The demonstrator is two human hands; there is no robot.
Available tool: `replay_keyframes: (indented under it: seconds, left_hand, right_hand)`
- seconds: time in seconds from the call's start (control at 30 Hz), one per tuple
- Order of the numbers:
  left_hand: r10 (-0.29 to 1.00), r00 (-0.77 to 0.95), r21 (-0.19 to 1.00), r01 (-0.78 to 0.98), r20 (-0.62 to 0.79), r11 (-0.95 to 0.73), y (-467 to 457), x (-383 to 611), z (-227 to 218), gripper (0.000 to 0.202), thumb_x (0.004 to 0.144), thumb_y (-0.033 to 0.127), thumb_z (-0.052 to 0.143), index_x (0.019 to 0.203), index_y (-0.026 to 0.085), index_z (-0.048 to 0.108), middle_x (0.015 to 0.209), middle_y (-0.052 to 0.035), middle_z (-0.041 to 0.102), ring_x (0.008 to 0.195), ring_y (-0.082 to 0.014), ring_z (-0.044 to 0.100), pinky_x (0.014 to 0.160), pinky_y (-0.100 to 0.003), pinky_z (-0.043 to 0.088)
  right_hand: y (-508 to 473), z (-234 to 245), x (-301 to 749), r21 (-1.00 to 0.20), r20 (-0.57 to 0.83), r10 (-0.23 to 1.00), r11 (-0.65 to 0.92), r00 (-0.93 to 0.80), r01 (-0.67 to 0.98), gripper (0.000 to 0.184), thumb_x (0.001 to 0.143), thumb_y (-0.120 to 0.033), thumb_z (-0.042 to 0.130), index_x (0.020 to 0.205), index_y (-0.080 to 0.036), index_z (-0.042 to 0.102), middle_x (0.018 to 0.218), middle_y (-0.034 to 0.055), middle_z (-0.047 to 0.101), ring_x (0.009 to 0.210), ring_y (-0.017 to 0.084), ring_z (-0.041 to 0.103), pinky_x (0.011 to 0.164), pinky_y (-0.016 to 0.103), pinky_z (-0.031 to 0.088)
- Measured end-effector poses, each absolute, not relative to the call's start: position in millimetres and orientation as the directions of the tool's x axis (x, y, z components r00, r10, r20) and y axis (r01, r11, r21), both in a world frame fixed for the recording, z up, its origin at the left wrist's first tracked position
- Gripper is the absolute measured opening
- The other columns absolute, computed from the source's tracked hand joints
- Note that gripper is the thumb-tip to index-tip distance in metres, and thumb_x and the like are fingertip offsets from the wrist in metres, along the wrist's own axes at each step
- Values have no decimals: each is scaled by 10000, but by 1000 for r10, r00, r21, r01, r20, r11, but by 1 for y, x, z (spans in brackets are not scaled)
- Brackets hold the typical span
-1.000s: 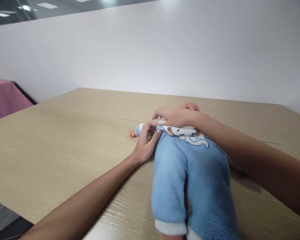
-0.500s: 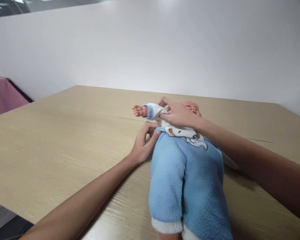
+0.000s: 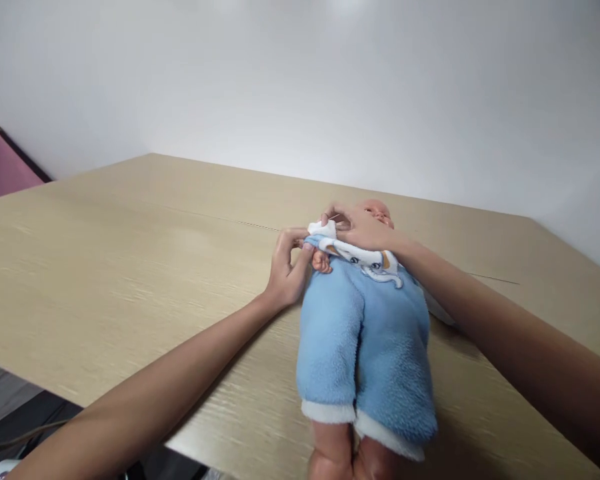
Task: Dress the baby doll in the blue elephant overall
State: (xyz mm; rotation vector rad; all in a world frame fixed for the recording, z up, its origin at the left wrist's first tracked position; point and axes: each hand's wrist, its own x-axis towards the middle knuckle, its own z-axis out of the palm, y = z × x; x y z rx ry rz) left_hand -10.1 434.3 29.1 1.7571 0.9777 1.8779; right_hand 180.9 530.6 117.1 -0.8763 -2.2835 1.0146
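A baby doll point(image 3: 378, 211) lies on its back on the table, head away from me, in fluffy blue overalls point(image 3: 330, 333) with a white animal face point(image 3: 363, 257) on the bib. My left hand point(image 3: 290, 267) pinches the blue edge of the overalls at the doll's side, thumb on top. Just beside that thumb, the doll's small hand point(image 3: 322, 262) pokes out below the blue edge. Across the doll's chest reaches my right hand point(image 3: 363, 225), its bent fingers on the white sleeve point(image 3: 323, 230). Part of the doll's chest and its other arm are hidden.
The wooden table point(image 3: 155, 280) has a thin seam running across it. Behind it rises a white wall point(image 3: 280, 87). Pink cloth point(image 3: 5, 163) shows at the far left. A cable point(image 3: 25, 437) and dark items are below the table's front edge.
The doll's arm, earlier stretched out to the left, is now bent down with its hand under the blue edge. My right hand has stayed near the sleeve. The view has shifted slightly.
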Motion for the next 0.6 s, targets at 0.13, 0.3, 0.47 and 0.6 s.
replay_keyframes:
  seconds: [0.13, 0.3, 0.47, 0.6]
  left_hand:
    - [850, -239, 874, -12, 469, -485, 435, 2, 35, 142, 1060, 402, 629, 1074, 260, 626, 981, -15, 616, 894, -155, 625, 887, -289, 521]
    - [937, -159, 916, -213, 312, -341, 439, 11, 35, 105, 1074, 336, 567, 1022, 255, 524, 822, 34, 581, 741, -124, 577, 765, -244, 509]
    - [980, -170, 913, -373, 107, -164, 456, 8, 21, 123, 1013, 325, 640, 1063, 256, 552, 928, 25, 620, 812, -107, 612, 789, -212, 517]
    - [997, -49, 864, -503, -67, 33, 467, 1, 19, 199, 911, 260, 713, 1034, 232, 560, 880, 26, 633, 734, -100, 607, 697, -188, 511]
  right_hand:
    - [498, 130, 191, -672, 214, 853, 483, -477, 562, 305, 922, -457, 724, 1103, -222, 652, 1097, 75, 753, 979, 232, 696, 866, 342, 534]
    - [472, 134, 218, -555, 52, 805, 516, -591, 653, 420, 980, -604, 626, 1105, -217, 731, 1062, 69, 791, 996, 274, 703, 885, 374, 505]
    - [483, 110, 230, -646, 121, 763, 546, -635, 534, 526, 893, -483, 766, 1359, -255, 682, 1357, 67, 728, 1228, 327, 659, 1061, 425, 484]
    - [500, 87, 228, -883, 136, 794, 369, -593, 291, 419, 947, -517, 686, 1253, -234, 730, 1280, 38, 760, 1218, 282, 664, 1057, 385, 494]
